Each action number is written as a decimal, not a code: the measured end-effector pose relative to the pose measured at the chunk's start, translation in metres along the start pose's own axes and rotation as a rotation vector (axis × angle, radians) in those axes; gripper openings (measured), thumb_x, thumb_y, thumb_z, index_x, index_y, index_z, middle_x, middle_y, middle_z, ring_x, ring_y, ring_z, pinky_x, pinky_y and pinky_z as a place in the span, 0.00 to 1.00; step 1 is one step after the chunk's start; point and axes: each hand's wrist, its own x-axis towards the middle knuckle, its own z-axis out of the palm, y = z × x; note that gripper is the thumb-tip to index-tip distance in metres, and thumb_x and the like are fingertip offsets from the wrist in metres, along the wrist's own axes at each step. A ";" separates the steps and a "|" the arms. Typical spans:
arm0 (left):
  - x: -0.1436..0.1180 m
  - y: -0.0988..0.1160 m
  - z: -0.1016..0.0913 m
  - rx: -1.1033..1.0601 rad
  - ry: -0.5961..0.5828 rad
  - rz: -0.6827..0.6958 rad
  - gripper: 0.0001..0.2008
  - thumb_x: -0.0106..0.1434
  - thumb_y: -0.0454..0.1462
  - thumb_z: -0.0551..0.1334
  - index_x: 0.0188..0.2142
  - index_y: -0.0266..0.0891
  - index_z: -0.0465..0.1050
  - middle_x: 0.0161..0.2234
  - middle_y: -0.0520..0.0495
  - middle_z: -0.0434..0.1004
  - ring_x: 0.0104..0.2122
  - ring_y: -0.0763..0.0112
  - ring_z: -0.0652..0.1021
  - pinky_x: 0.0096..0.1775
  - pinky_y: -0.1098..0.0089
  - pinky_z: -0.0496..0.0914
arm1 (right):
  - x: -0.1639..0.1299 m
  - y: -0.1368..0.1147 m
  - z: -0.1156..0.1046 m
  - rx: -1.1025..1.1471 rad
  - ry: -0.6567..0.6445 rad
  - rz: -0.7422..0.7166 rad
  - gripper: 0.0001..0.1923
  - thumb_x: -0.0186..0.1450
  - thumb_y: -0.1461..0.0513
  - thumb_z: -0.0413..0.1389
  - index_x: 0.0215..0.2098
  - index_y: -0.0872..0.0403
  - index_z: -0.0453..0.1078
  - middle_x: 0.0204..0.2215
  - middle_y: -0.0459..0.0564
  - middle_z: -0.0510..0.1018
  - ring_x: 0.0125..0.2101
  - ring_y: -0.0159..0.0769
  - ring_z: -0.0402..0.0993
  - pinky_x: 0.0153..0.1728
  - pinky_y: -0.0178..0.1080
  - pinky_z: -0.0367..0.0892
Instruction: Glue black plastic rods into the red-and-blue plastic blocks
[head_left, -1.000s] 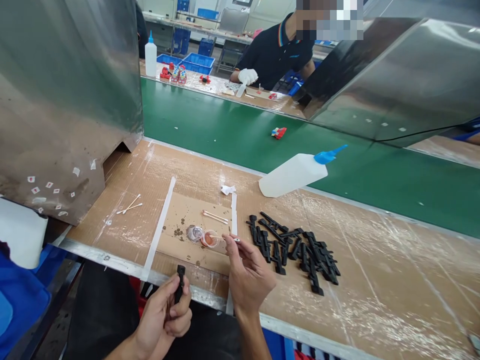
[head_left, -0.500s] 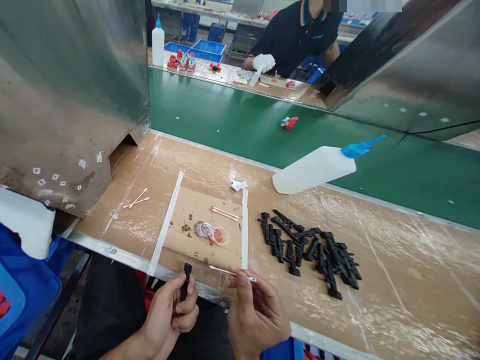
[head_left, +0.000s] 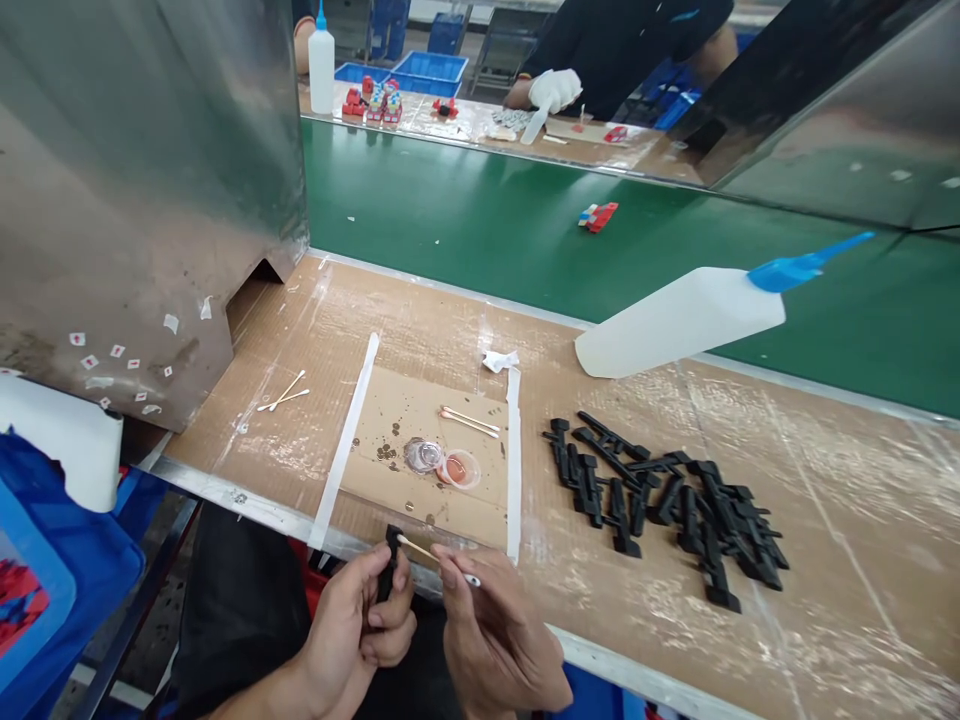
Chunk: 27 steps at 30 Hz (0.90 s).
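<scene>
Upright between the fingers of my left hand point(head_left: 364, 622) is a small black plastic part point(head_left: 391, 562), its squared head showing above the thumb. My right hand point(head_left: 499, 630) pinches a cotton swab point(head_left: 421, 550) between thumb and fingers. The swab's left tip is at the head of the black part and seems to touch it. Just beyond both hands, on a taped cardboard sheet point(head_left: 375, 400), stands a small clear cup of orange-pink liquid point(head_left: 459, 470) beside a second small clear cup point(head_left: 424, 456). Two used-looking swabs point(head_left: 469, 421) rest behind them.
Right of the sheet lies a pile of similar black parts point(head_left: 675, 500). A white squeeze bottle point(head_left: 682, 318) leans behind it by the green belt point(head_left: 450, 210), which carries a red piece point(head_left: 598, 217). Crossed swabs point(head_left: 285, 392) lie left, near a metal housing point(head_left: 150, 200). Opposite, a gloved hand point(head_left: 555, 90) works.
My right hand has brought the swab leftward to the head of the black part. The view has shifted a little, so the bench things appear farther right.
</scene>
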 end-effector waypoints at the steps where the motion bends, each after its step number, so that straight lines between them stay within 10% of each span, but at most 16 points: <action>1: 0.000 0.000 0.000 0.001 0.000 0.000 0.19 0.63 0.52 0.62 0.29 0.39 0.63 0.17 0.63 0.49 0.13 0.85 0.46 0.18 0.78 0.42 | 0.000 0.000 0.000 -0.002 -0.005 -0.002 0.20 0.59 0.78 0.62 0.45 0.53 0.76 0.31 0.48 0.82 0.28 0.39 0.80 0.25 0.40 0.73; 27: 0.001 -0.003 -0.003 -0.015 -0.021 -0.003 0.19 0.62 0.51 0.63 0.29 0.39 0.63 0.16 0.64 0.49 0.13 0.85 0.46 0.17 0.78 0.41 | 0.005 -0.003 0.002 0.038 -0.040 -0.036 0.21 0.56 0.81 0.62 0.44 0.57 0.77 0.31 0.49 0.82 0.28 0.36 0.79 0.23 0.37 0.73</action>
